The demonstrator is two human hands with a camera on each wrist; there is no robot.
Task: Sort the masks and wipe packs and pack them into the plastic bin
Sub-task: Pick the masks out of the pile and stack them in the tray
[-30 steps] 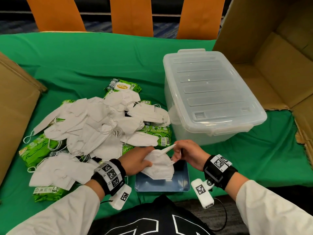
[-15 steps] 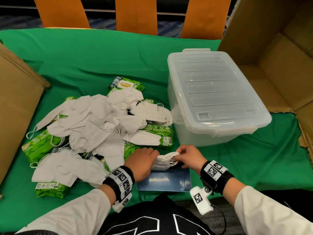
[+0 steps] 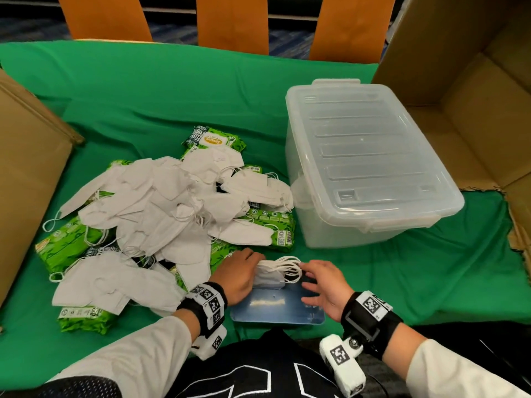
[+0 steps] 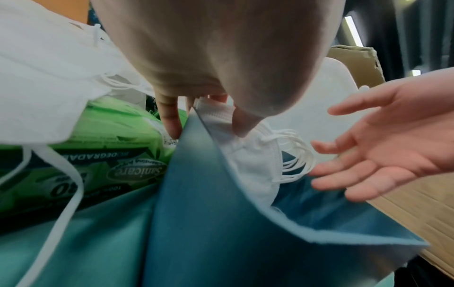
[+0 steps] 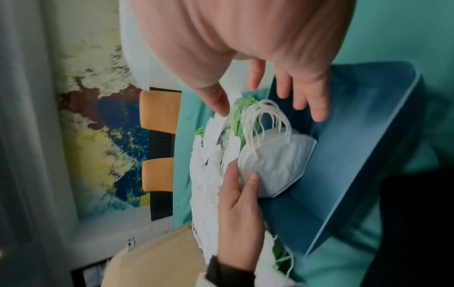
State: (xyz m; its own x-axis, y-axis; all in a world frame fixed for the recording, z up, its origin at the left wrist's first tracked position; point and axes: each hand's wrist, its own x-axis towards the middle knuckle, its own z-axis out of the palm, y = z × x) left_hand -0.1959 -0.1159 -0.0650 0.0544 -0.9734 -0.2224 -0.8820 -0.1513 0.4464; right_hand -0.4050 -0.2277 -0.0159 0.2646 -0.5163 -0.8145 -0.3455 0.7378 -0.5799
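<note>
A stack of folded white masks (image 3: 270, 275) stands on edge at the far end of a shallow blue tray (image 3: 275, 310), its ear loops (image 3: 291, 268) pointing right. My left hand (image 3: 247, 268) grips the stack's left end between thumb and fingers (image 5: 237, 186). My right hand (image 3: 313, 280) hovers just right of the loops, fingers (image 4: 343, 170) spread and holding nothing. The left wrist view shows the mask stack (image 4: 250, 157) leaning on the blue tray's wall (image 4: 196, 194). The clear plastic bin (image 3: 370, 156) sits behind to the right with its lid on.
A loose pile of white masks (image 3: 161, 211) covers several green wipe packs (image 3: 273, 225) on the green cloth (image 3: 172, 96) to the left. Open cardboard boxes flank the table at left (image 3: 26, 173) and right (image 3: 474, 96). Orange chair backs (image 3: 232, 21) stand beyond the far edge.
The mask that lay flat in both hands has joined a stack set on edge in the tray. My right hand has let go and opened; the left keeps hold.
</note>
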